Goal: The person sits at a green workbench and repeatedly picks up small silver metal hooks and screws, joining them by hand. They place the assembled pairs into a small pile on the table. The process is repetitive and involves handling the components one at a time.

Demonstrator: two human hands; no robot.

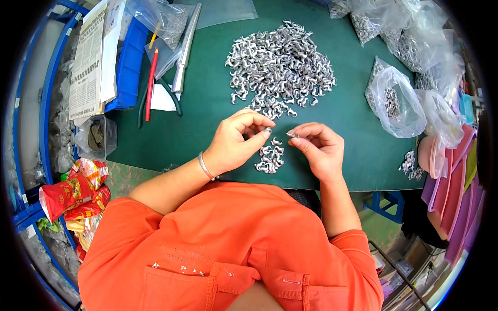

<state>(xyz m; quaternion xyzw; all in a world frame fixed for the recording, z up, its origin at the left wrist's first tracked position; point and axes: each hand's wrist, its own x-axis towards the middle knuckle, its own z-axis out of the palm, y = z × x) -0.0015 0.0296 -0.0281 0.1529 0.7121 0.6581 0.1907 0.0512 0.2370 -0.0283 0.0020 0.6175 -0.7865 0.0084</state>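
Observation:
My left hand (239,139), with a silver bangle (206,166) at its wrist, pinches a small curved metal piece (268,130) between thumb and fingertips. Opposite it, my right hand (320,147) is closed on another small metal piece (292,135). The two hands are apart, above the green tabletop. Between and below them lies a small heap of curved silver metal pieces (270,158). Farther off spreads a large pile of the same S-shaped pieces (280,65), its near end reaching toward my left fingertips.
Clear plastic bags of metal parts (397,101) crowd the right side. At the left are a blue bin (127,67), a red pencil (151,85), dark-handled pliers (141,110) and a tapered metal rod (185,49). A few loose pieces (410,165) lie by a pink container (430,154).

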